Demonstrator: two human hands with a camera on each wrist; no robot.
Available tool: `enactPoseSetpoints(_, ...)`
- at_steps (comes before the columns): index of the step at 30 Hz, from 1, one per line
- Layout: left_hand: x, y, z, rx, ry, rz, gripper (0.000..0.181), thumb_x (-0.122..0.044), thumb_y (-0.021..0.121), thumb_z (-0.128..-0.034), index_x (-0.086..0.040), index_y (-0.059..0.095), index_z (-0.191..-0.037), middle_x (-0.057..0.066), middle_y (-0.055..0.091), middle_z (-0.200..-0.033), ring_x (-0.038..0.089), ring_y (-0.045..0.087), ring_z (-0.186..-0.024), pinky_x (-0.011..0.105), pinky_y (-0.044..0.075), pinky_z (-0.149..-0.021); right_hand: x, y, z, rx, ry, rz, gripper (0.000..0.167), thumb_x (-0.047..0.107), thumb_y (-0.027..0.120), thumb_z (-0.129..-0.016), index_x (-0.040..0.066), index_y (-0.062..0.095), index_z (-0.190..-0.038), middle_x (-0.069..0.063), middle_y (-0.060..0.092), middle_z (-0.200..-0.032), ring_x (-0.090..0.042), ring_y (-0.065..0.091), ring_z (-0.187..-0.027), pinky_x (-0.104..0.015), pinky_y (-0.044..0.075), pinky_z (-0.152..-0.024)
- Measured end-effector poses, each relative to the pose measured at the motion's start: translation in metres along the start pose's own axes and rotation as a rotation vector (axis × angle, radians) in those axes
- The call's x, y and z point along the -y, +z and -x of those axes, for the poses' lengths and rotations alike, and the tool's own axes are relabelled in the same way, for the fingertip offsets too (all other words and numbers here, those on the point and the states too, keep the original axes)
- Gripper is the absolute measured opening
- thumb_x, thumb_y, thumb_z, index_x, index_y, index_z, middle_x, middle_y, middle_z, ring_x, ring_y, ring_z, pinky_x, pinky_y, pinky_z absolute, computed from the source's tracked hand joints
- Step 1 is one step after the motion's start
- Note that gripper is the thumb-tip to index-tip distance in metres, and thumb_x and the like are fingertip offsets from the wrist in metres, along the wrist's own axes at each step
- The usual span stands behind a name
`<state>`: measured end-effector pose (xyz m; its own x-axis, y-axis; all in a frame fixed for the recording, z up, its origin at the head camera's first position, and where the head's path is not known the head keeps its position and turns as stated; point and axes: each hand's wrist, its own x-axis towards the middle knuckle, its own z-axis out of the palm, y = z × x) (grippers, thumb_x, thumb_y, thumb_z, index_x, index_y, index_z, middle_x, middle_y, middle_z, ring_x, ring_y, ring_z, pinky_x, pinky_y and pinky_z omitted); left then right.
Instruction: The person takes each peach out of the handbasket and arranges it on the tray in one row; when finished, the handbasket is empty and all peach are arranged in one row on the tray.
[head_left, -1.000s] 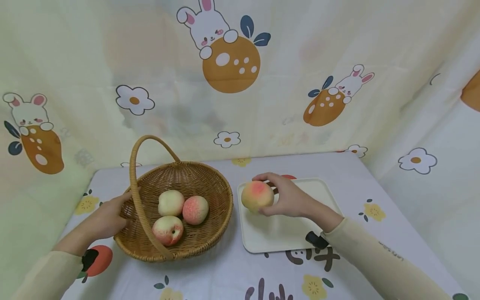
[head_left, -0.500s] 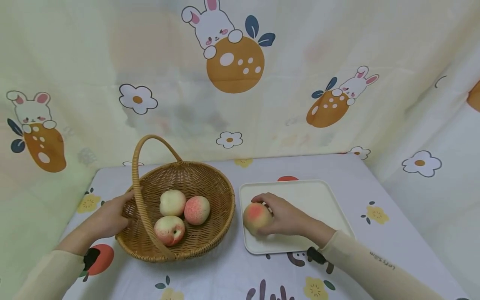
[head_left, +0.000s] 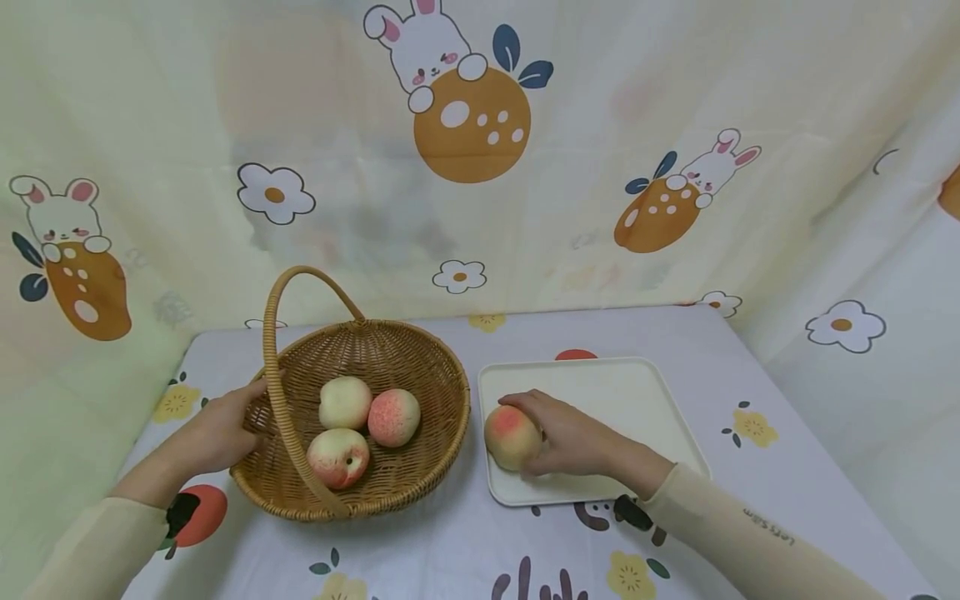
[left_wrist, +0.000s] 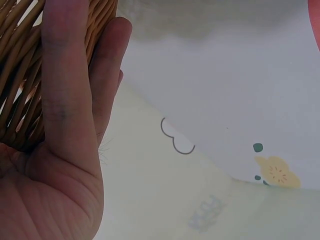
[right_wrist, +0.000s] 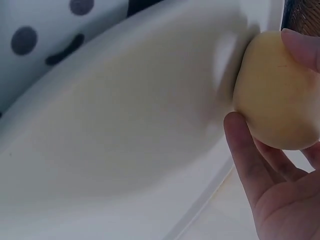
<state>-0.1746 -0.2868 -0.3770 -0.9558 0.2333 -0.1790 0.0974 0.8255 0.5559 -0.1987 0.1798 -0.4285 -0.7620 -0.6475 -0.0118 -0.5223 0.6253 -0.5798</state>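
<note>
My right hand [head_left: 566, 435] holds a yellow peach with a red top [head_left: 513, 437], fingers and thumb around it, at the left end of a white rectangular tray [head_left: 622, 400]. The right wrist view shows that peach [right_wrist: 277, 95] low against the tray surface [right_wrist: 125, 135], fingertips at its side. At the left, my left hand [head_left: 217, 433] grips the near-left rim of a brown wicker basket [head_left: 427, 367], beside its arched handle. Several fingers of that hand lie along the basket's woven wall [left_wrist: 20, 90]. Inside the basket sit a pale peach [head_left: 345, 403], a pink peach [head_left: 394, 417] and a red-and-cream peach [head_left: 338, 458].
A white patterned cloth [head_left: 435, 550] covers the table under basket and tray. Behind and at both sides hang curtains [head_left: 555, 233] printed with rabbits and flowers. A narrow strip of cloth separates the basket from the tray.
My right hand has lowered the peach from above the tray onto its left end, and has stayed nearly still over the last half second. The left hand keeps its grip on the basket.
</note>
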Motion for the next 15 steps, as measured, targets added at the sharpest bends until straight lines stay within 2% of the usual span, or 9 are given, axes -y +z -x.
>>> enactPoseSetpoints(4, -0.001, -0.001, -0.001, 0.000, -0.005, -0.004, 0.087, 0.010, 0.069, -0.0784, 0.008, 0.027, -0.154, 0.043, 0.045, -0.138, 0.058, 0.052, -0.118, 0.057, 0.057, -0.078, 0.002, -0.003, -0.001, 0.002, -0.003, 0.027, 0.090, 0.025, 0.088, -0.070, 0.011, 0.046, -0.149, -0.001, 0.054, -0.136, -0.015, 0.055, -0.118, -0.042, 0.047, -0.100)
enactPoseSetpoints(7, -0.002, -0.002, -0.001, 0.000, -0.005, -0.012, 0.086, 0.009, 0.070, -0.0788, 0.010, 0.027, -0.154, 0.043, 0.045, -0.138, 0.058, 0.051, -0.119, 0.058, 0.056, -0.079, 0.010, -0.012, -0.003, -0.009, -0.002, 0.038, 0.094, 0.034, 0.089, -0.072, 0.012, 0.043, -0.151, -0.003, 0.054, -0.139, -0.019, 0.056, -0.121, -0.044, 0.047, -0.100)
enactPoseSetpoints(11, -0.002, -0.001, -0.001, -0.004, 0.004, -0.019, 0.085, 0.008, 0.070, -0.0793, 0.013, 0.027, -0.153, 0.044, 0.044, -0.138, 0.059, 0.050, -0.120, 0.059, 0.056, -0.080, 0.032, -0.033, -0.014, -0.077, -0.037, 0.005, 0.092, 0.043, 0.086, -0.078, 0.013, 0.041, -0.152, -0.003, 0.050, -0.146, -0.023, 0.055, -0.126, -0.045, 0.047, -0.100)
enactPoseSetpoints(15, -0.001, 0.000, 0.000, 0.001, -0.003, -0.002, 0.085, 0.009, 0.069, -0.0797, 0.012, 0.026, -0.153, 0.044, 0.044, -0.138, 0.059, 0.051, -0.119, 0.057, 0.057, -0.078, 0.059, -0.051, -0.032, -0.115, -0.093, -0.058, 0.089, 0.045, 0.084, -0.081, 0.016, 0.041, -0.153, 0.003, 0.046, -0.149, -0.019, 0.051, -0.131, -0.042, 0.045, -0.104)
